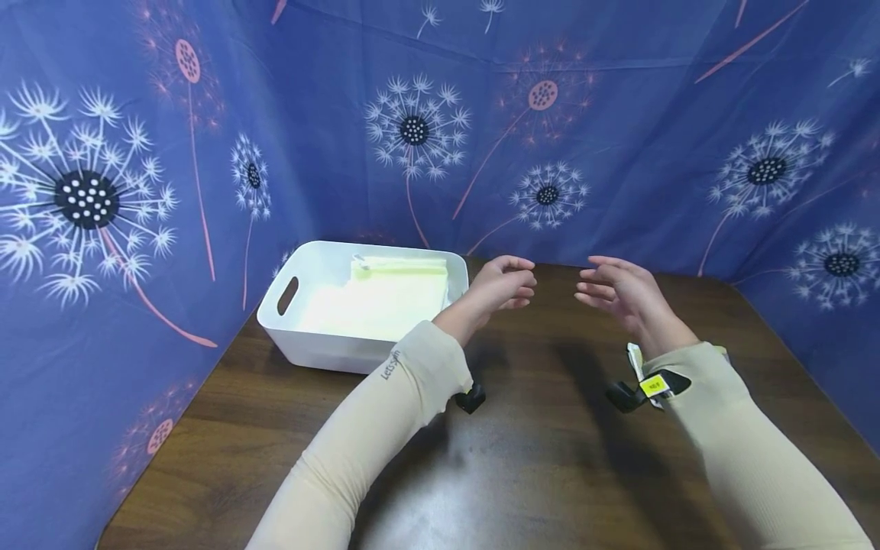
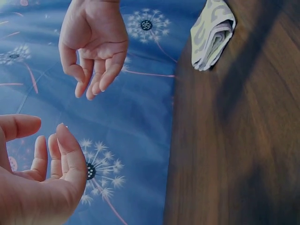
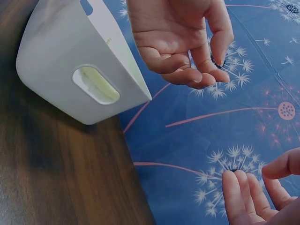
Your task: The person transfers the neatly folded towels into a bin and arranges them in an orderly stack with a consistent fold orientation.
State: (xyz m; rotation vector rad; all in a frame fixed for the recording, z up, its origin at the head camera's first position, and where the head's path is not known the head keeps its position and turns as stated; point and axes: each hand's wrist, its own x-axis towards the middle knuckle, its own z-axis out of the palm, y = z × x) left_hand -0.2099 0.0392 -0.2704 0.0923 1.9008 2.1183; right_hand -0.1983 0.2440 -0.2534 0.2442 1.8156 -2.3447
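Both hands hover over the table with nothing in them, facing each other across a gap. My left hand (image 1: 490,292), its fingers loosely bent, is just right of a white plastic bin (image 1: 323,345). My right hand (image 1: 631,299) has the same relaxed curve. Inside the bin lies a pale yellow folded cloth (image 1: 406,294), washed out by bright light. Another folded cloth (image 2: 213,37), yellow and grey patterned, rests on the table; the right wrist mostly covers it in the head view. In the right wrist view, yellowish fabric shows through the bin's handle hole.
The dark wooden table (image 1: 522,458) runs back to a blue curtain (image 1: 474,198) with dandelion prints, which also hangs along both sides. Dark camera mounts (image 1: 626,396) are strapped at the wrists over cream sleeves (image 1: 371,428). Arm shadows fall across the wood.
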